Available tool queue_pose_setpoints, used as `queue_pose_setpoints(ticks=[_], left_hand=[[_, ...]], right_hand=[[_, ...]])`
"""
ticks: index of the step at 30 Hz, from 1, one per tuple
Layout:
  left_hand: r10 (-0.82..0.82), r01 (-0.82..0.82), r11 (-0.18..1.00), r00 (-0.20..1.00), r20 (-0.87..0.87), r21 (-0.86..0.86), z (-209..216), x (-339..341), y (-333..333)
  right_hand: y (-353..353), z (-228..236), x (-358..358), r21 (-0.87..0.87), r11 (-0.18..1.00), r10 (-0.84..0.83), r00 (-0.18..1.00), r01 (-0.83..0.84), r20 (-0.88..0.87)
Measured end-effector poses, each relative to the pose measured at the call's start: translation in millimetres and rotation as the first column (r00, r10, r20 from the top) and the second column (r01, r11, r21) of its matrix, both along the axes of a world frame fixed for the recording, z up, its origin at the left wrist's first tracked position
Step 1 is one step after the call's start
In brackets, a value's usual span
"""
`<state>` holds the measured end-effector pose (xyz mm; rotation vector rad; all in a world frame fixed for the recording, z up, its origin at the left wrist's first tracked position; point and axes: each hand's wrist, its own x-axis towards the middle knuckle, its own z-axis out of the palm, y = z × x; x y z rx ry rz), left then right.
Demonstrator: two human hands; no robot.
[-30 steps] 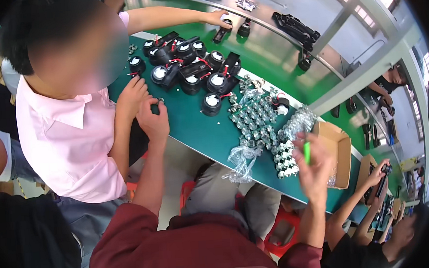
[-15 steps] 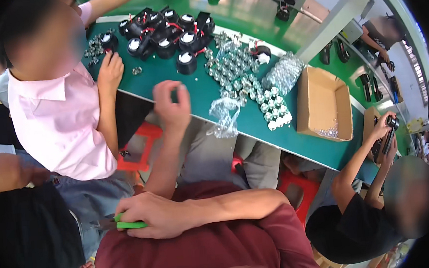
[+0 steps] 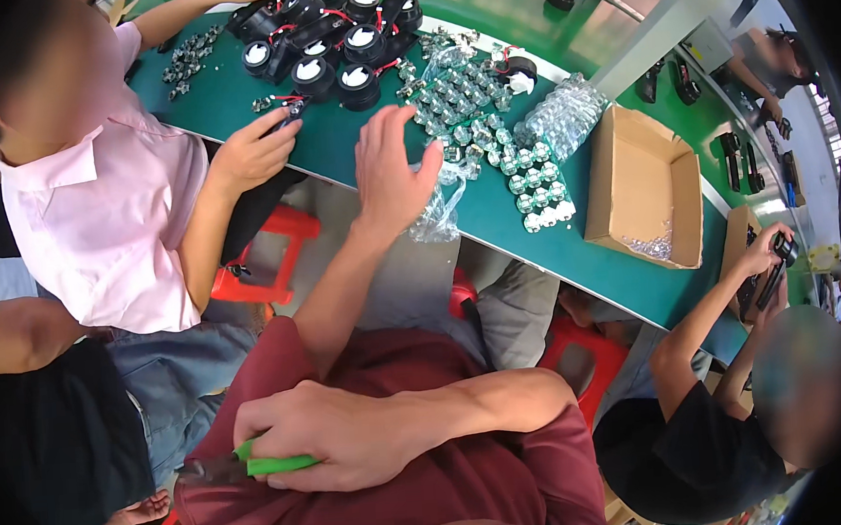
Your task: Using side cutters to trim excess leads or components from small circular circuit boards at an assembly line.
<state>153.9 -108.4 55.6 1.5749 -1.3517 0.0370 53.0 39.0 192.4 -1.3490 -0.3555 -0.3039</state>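
My left hand (image 3: 393,172) reaches over the table's near edge with its fingers apart and nothing in them. A crumpled clear plastic bag (image 3: 439,212) lies right beside its thumb, partly hidden behind the hand. Just beyond my fingertips are small green circuit boards (image 3: 462,94), some still joined in panels and some loose. Close to my body, my right hand (image 3: 340,439) is closed around green-handled pliers (image 3: 280,462). Their dark jaws point left, against my maroon shirt.
Black round motor-like parts (image 3: 314,70) with red wires crowd the back left. A bubble-wrap bundle (image 3: 559,121) and an open cardboard box (image 3: 651,183) stand on the right. A pink-shirted co-worker's hand (image 3: 255,155) holds a dark tool at left; another co-worker's hand (image 3: 766,253) is at right.
My left hand has moved right toward the circuit boards, and its fingers have spread. The right hand keeps the pliers near my body. The pink-shirted co-worker's near hand has risen with a dark tool.
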Motion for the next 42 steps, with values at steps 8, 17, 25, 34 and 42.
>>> queue_pose_setpoints(ticks=[8, 17, 25, 34, 42], left_hand=[[-0.031, 0.011, 0.989, 0.991, 0.132, 0.15, -4.8, -16.6, -14.4], [-0.137, 0.126, 0.987, 0.983, 0.118, 0.095, 3.8, 0.5, -7.3], [0.001, -0.028, 0.988, 0.984, 0.18, 0.151, 1.0, 23.8, -45.4], [-0.039, 0.037, 0.995, 0.999, 0.019, 0.095, -9.2, 34.0, -51.6], [-0.035, 0.06, 0.974, 0.993, -0.116, 0.218, 4.2, 34.8, -63.9]], right_hand=[[-14.6, -30.5, -40.8, -0.07, 0.964, -0.263, 0.957, 0.256, -0.123], [-72.8, -90.5, -122.3, -0.576, 0.388, -0.909, 0.402, 0.719, -0.111], [-100.1, -101.3, -148.9, -0.658, 0.039, -0.998, 0.062, 0.752, 0.011], [-100.5, -101.7, -138.2, -0.634, 0.059, -0.998, 0.021, 0.771, -0.066], [-98.0, -107.0, -139.5, -0.693, -0.019, -1.0, -0.013, 0.72, 0.014]])
